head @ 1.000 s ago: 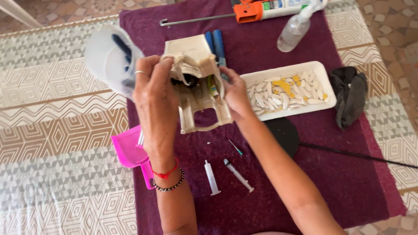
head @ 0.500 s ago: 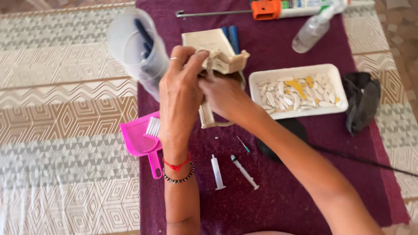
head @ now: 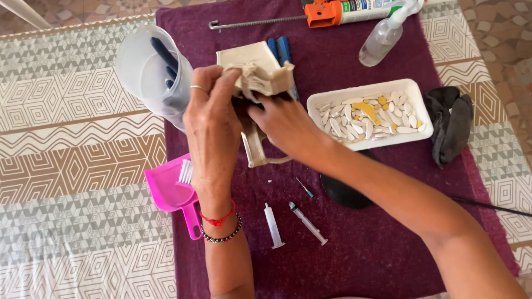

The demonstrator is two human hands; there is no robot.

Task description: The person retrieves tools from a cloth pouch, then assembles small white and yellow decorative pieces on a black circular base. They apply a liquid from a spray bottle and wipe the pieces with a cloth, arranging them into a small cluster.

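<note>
My left hand (head: 213,130) and my right hand (head: 285,127) both grip a beige plastic housing (head: 260,75), held tilted above the dark purple cloth (head: 354,254). My left fingers curl over its top left side; my right hand clasps its lower middle, hiding that part. A curved beige handle-like part (head: 256,150) sticks out below my hands. Just behind the housing lie two blue pens (head: 280,50).
A translucent measuring jug (head: 149,72) holding dark tools stands at the left. A pink dustpan with brush (head: 172,191), two syringes (head: 291,221) and a needle (head: 304,188) lie in front. White tray of small pieces (head: 418,91), black cloth (head: 450,124), spray bottle (head: 382,36), caulking gun (head: 310,14), black disc (head: 341,194).
Both hands have turned the beige housing, so a different face points up now. The camera view has shifted a little.
</note>
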